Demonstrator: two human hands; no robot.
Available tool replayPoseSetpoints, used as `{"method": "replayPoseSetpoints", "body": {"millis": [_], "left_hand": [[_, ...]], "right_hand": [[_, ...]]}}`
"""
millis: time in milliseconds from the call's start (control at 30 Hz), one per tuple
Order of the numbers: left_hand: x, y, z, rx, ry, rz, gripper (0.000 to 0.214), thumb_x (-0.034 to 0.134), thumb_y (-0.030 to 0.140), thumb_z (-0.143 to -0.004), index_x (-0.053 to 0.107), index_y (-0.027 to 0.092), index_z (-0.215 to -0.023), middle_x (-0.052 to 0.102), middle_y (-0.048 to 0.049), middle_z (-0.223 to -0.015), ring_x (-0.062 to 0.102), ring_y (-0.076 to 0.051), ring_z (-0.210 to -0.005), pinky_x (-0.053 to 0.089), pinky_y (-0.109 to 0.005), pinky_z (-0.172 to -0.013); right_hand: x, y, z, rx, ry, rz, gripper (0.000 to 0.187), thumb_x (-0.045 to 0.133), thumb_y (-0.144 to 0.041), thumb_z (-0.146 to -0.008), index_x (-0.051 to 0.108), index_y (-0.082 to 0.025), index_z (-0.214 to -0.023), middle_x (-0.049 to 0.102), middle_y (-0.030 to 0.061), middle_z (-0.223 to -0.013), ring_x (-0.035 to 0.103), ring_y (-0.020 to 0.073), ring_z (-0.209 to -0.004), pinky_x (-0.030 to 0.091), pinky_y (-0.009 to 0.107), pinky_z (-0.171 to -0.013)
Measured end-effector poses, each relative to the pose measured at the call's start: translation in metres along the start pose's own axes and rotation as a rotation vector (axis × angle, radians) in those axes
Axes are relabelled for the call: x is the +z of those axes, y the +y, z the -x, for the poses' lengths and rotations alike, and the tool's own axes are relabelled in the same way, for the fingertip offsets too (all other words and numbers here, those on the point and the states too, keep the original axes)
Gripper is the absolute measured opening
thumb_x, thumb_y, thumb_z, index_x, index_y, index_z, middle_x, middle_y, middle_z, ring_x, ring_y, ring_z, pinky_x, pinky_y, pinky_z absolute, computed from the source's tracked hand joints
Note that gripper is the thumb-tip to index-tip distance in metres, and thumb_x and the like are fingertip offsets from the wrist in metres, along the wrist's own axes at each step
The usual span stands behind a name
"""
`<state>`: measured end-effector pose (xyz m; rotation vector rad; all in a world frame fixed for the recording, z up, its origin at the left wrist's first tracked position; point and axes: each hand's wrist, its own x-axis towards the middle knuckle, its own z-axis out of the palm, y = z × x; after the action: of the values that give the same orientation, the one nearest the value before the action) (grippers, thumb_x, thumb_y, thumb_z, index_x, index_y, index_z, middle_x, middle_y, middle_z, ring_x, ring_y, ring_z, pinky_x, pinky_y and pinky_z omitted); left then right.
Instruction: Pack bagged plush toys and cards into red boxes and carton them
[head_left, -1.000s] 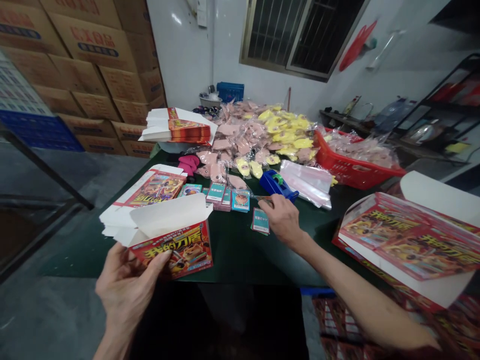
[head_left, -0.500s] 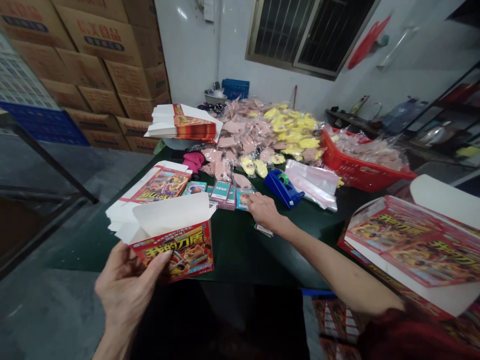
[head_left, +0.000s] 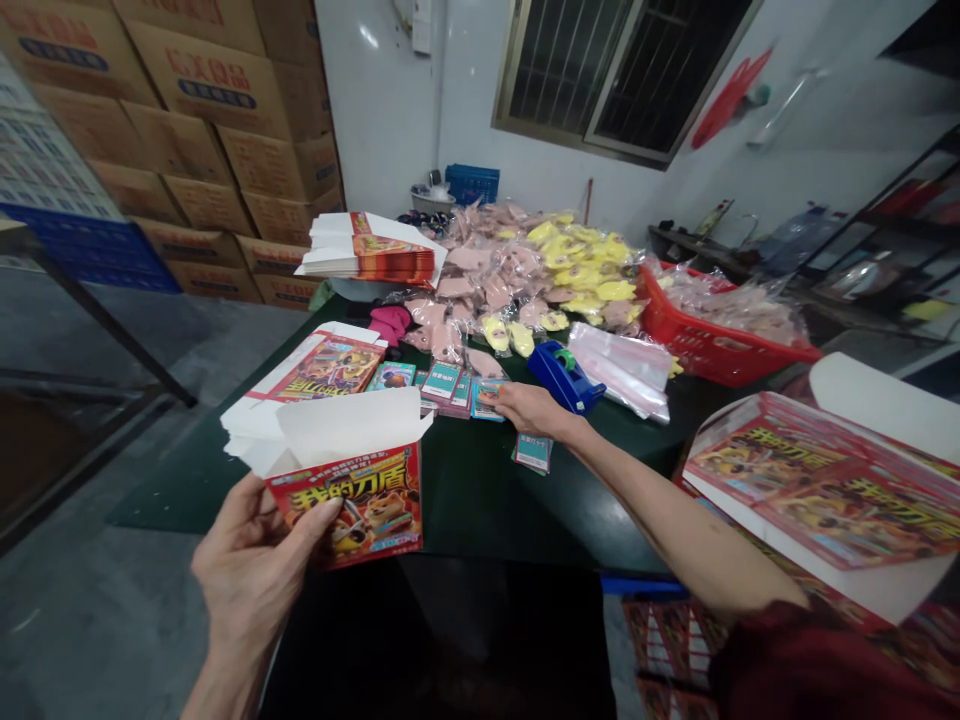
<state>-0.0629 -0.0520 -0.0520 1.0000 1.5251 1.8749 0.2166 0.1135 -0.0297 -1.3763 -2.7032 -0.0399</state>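
Observation:
My left hand is closed round the lower left of a red printed cardboard box, thumb across its front. The box's white top flap stands open and its inside is hidden. Across the table, my right hand has its thumb and fingers pinched at the edge of a blue-bordered card on a small stack. Left of it lie stacks of teal cards and another card with a dark picture. A few loose cards lie on the table just below my right wrist.
Flattened boxes lie left, with more stacked behind. Bagged pink and yellow plush pieces heap at the back. A blue tape dispenser, clear bags and a red basket stand right, beyond a large open carton.
My right hand has shifted slightly, and more of the loose cards below its wrist shows. My left hand keeps hold of the box, almost unmoved. The view has tilted a little.

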Motion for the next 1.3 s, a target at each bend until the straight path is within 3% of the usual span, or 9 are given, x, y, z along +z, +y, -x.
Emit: {"method": "replayPoseSetpoints", "body": {"millis": [200, 400, 600, 700, 800, 900, 1000, 1167, 1300], "left_hand": [[-0.001, 0.005, 0.004, 0.027, 0.041, -0.016, 0.055, 0.082, 0.017, -0.053, 0.065, 0.017, -0.105, 0.071, -0.0015, -0.086, 0.065, -0.010, -0.062, 0.057, -0.018, -0.063], [0.001, 0.009, 0.006, -0.005, 0.048, 0.043, 0.058, 0.083, 0.018, -0.052, 0.064, 0.017, -0.107, 0.071, -0.0016, -0.086, 0.066, -0.011, -0.065, 0.058, -0.018, -0.064], [0.012, 0.011, 0.008, 0.006, -0.045, 0.113, 0.054, 0.082, 0.016, -0.054, 0.062, 0.018, -0.105, 0.072, 0.0001, -0.085, 0.067, -0.010, -0.066, 0.057, -0.015, -0.065], [0.028, 0.012, 0.013, -0.016, -0.164, 0.155, 0.052, 0.083, 0.015, -0.052, 0.062, 0.016, -0.100, 0.073, -0.0014, -0.082, 0.069, -0.013, -0.066, 0.058, -0.017, -0.063], [0.047, 0.019, 0.022, -0.063, -0.326, 0.250, 0.051, 0.082, 0.013, -0.053, 0.060, 0.016, -0.099, 0.074, -0.0027, -0.081, 0.070, -0.014, -0.066, 0.058, -0.018, -0.061], [0.060, 0.028, 0.031, -0.120, -0.486, 0.336, 0.048, 0.080, 0.013, -0.058, 0.059, 0.016, -0.101, 0.074, -0.0046, -0.084, 0.070, -0.016, -0.071, 0.058, -0.019, -0.062], [0.063, 0.032, 0.036, -0.155, -0.553, 0.365, 0.047, 0.078, 0.014, -0.061, 0.058, 0.015, -0.103, 0.074, -0.0064, -0.088, 0.071, -0.018, -0.075, 0.058, -0.021, -0.065], [0.051, 0.022, 0.033, -0.185, -0.406, 0.289, 0.052, 0.081, 0.017, -0.058, 0.058, 0.015, -0.105, 0.073, -0.0073, -0.092, 0.070, -0.019, -0.078, 0.058, -0.022, -0.066], [0.038, 0.013, 0.023, -0.208, -0.281, 0.304, 0.052, 0.082, 0.019, -0.057, 0.059, 0.019, -0.104, 0.072, -0.0047, -0.096, 0.070, -0.017, -0.075, 0.059, -0.022, -0.066]], "right_hand": [[0.025, -0.025, 0.011, 0.031, 0.171, 0.119, 0.029, 0.037, -0.015, -0.092, 0.066, -0.014, -0.094, 0.063, 0.0114, -0.090, 0.049, 0.0201, -0.085, 0.027, 0.030, -0.067], [0.022, -0.022, 0.018, -0.010, 0.239, 0.115, 0.020, 0.052, -0.032, -0.089, 0.067, -0.021, -0.085, 0.064, 0.0045, -0.081, 0.050, 0.0166, -0.077, 0.028, 0.029, -0.066], [-0.053, 0.000, 0.055, 0.118, 0.460, 0.043, 0.019, 0.046, -0.016, -0.088, 0.061, -0.015, -0.077, 0.059, 0.0074, -0.076, 0.051, 0.0172, -0.071, 0.035, 0.028, -0.062], [-0.101, -0.008, 0.089, 0.179, 0.631, -0.427, 0.006, 0.057, -0.025, -0.084, 0.056, -0.020, -0.086, 0.056, -0.0009, -0.070, 0.049, 0.0132, -0.058, 0.039, 0.025, -0.053], [-0.126, -0.038, 0.109, 0.130, 0.643, -0.815, 0.016, 0.060, -0.028, -0.082, 0.054, -0.024, -0.096, 0.059, -0.0028, -0.074, 0.057, 0.0131, -0.061, 0.045, 0.024, -0.053], [-0.122, -0.068, 0.107, 0.102, 0.618, -0.841, 0.004, 0.057, -0.026, -0.084, 0.057, -0.022, -0.084, 0.057, -0.0038, -0.064, 0.055, 0.0110, -0.055, 0.043, 0.022, -0.050], [-0.108, -0.079, 0.096, 0.153, 0.676, -0.778, 0.012, 0.058, -0.027, -0.083, 0.055, -0.020, -0.073, 0.052, -0.0048, -0.056, 0.047, 0.0084, -0.047, 0.037, 0.020, -0.044], [-0.091, -0.056, 0.080, 0.327, 0.965, -0.725, 0.019, 0.061, -0.032, -0.081, 0.054, -0.019, -0.069, 0.051, -0.0044, -0.057, 0.045, 0.0084, -0.050, 0.038, 0.021, -0.047], [-0.072, -0.031, 0.071, 0.326, 0.764, -0.907, 0.026, 0.058, -0.037, -0.082, 0.052, -0.018, -0.066, 0.053, -0.0025, -0.060, 0.047, 0.0097, -0.052, 0.039, 0.022, -0.047]]}}
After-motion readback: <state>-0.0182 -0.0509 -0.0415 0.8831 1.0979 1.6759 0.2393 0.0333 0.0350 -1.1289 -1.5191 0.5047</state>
